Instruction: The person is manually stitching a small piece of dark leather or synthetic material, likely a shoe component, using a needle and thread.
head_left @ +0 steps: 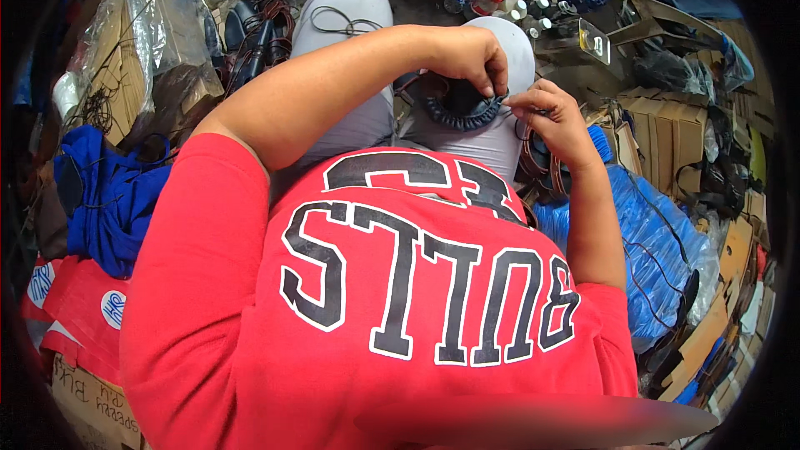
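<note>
A dark shoe [460, 117], its rim puckered and stitched, rests on my right thigh below the light grey knee [510, 43]. My left hand [473, 58] reaches across from the left, thumb and fingers pinched together at the upper right of that rim. Beside it, my right hand [552, 121] is closed in a pinch at the same spot, fingertips almost touching the left ones. Any thread or needle between the fingers is too small to make out. The inside of the shoe is in shadow.
A thin dark cord [340, 22] lies on my left knee. Dark shoes [250, 33] stand left of it. Several bottles [517, 4] are clustered ahead. Blue plastic-wrapped bundles [646, 242] and cardboard [667, 133] crowd the right; blue cloth [108, 196] lies at left.
</note>
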Demonstrator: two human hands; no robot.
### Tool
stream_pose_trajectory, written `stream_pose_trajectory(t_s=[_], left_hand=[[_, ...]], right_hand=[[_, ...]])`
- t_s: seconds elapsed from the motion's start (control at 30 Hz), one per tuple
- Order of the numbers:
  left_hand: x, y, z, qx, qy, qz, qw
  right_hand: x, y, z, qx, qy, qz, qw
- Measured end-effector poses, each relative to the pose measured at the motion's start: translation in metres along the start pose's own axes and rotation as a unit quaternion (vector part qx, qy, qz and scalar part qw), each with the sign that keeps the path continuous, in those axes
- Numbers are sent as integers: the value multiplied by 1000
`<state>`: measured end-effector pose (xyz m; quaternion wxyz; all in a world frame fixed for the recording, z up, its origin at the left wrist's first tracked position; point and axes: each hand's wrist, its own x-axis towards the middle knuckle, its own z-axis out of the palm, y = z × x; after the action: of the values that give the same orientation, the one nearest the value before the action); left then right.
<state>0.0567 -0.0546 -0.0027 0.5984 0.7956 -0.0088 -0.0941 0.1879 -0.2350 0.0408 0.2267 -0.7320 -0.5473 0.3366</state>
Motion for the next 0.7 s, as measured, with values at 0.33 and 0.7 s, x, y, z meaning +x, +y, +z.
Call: stream_pose_trajectory(t_s=[0.33,0.7], left_hand=[[9,-5,-1,5,-26,10,1000],[0,-9,2,-10,-11,17,1000]], right_hand=[[-3,15,11,120,-12,26,992],[9,25,4,169,-78,25,982]])
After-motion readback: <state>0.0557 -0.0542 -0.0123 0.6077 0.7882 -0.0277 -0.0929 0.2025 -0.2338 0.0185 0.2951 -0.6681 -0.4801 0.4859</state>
